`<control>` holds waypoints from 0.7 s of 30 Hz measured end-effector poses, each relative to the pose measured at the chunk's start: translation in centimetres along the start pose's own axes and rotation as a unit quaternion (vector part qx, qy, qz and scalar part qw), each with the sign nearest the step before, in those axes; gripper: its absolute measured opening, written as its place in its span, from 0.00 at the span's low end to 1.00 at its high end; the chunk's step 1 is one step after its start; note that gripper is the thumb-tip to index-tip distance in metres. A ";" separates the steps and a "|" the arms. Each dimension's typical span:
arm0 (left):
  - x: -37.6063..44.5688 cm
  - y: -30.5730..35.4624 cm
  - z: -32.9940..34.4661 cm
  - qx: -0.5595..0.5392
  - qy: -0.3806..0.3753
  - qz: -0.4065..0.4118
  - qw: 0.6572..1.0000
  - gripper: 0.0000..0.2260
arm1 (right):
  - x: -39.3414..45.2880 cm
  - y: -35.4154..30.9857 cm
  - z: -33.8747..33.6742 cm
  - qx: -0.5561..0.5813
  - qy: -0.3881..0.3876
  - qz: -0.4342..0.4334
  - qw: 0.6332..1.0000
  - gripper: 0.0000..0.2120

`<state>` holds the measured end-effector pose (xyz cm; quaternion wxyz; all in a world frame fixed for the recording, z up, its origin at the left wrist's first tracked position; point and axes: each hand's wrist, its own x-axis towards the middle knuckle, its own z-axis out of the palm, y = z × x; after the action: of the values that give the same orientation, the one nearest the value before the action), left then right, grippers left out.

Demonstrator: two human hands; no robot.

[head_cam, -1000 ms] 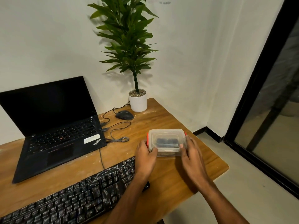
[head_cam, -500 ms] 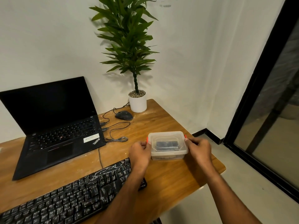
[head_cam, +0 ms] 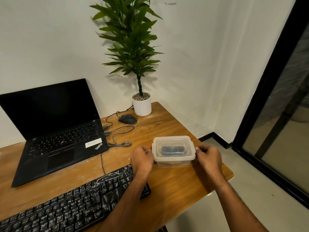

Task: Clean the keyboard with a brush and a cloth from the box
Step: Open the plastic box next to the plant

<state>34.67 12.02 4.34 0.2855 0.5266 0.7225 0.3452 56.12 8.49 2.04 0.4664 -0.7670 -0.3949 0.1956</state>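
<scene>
Handling: box [head_cam: 173, 150] judged light, a thin clear plastic tub with a snap lid; walls probably flex a little under squeeze, smooth and somewhat slippery.
Box position: sits flat on the desk [head_cam: 175, 181], right of the keyboard, near the desk's right edge, lid on.
Contents: a dark oblong shows through the lid; cannot tell whether it is the brush, the cloth or both. Pale bits at the bottom, unclear.
Clips: red tabs at the two short ends, mostly hidden by fingers; the place to take hold, one per hand.
Left hand [head_cam: 142, 156]: fingers curled against the box's left end, at the red tab; grasping that end.
Right hand [head_cam: 209, 156]: fingers curled at the right end, thumb tip on the lid corner; grasping that end.
Step, judged: unlatching the lid; nothing taken out yet.
Caution: a light box may skid or tip if one clip pops first; press down while lifting the tabs, pull evenly.
Keyboard [head_cam: 75, 203]: black, lower left, keys streaked with white dust; rigid, wide, better cleaned where it lies. Left forearm crosses over its right end.
Laptop [head_cam: 55, 131]: open, screen dark, behind the keyboard.
Mouse [head_cam: 127, 119]: at the back, cable looped between laptop and box.
Plant [head_cam: 142, 106]: white pot, far corner, well apart from the box.
</scene>
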 end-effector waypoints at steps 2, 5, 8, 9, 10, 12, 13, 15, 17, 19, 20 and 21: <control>-0.2 0.2 -0.3 0.019 0.037 0.040 0.998 0.09 | -0.2 -0.5 -0.3 -0.003 0.024 -0.025 0.999 0.09; -0.2 0.5 -0.4 0.023 0.038 0.073 0.996 0.07 | -0.4 -1.6 -0.5 -0.008 0.011 -0.054 0.998 0.09; 0.2 0.6 -0.1 0.020 0.020 0.070 0.997 0.07 | -0.2 -2.1 -0.5 -0.022 0.002 -0.063 0.998 0.09; 0.2 0.6 -0.1 0.019 0.019 0.068 0.997 0.07 | -0.3 -2.2 -0.6 -0.023 0.004 -0.065 0.998 0.09; 0.2 0.8 -0.1 0.019 0.021 0.068 0.997 0.06 | -0.2 -2.3 -0.7 -0.023 0.007 -0.067 0.997 0.09; 0.2 1.2 -0.3 0.017 0.027 0.077 0.997 0.05 | -0.1 -2.8 -1.0 -0.020 0.015 -0.080 0.997 0.08; 0.4 1.4 -0.4 0.008 0.032 0.082 0.996 0.05 | 0.0 -3.2 -1.3 -0.013 0.020 -0.088 0.996 0.07; 0.8 2.5 -0.8 -0.013 0.037 0.083 0.996 0.05 | 0.2 -4.4 -1.7 0.012 0.028 -0.102 0.994 0.06; 1.5 3.6 -1.2 -0.038 0.039 0.087 0.995 0.06 | 1.0 -5.8 -2.0 0.037 0.037 -0.113 0.992 0.06; 2.4 4.9 -1.8 -0.051 0.040 0.102 0.993 0.06 | 2.0 -7.0 -2.0 0.061 0.044 -0.122 0.990 0.08; 3.0 5.6 -2.1 -0.056 0.042 0.106 0.992 0.07 | 2.7 -7.6 -1.8 0.067 0.047 -0.126 0.989 0.11; 3.7 6.1 -2.3 -0.066 0.040 0.109 0.991 0.08 | 3.3 -8.2 -1.5 0.065 0.049 -0.130 0.988 0.13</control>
<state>35.30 16.38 10.44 0.2510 0.5678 0.6475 0.4421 55.68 12.34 10.18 0.5554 -0.6860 -0.4542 0.1210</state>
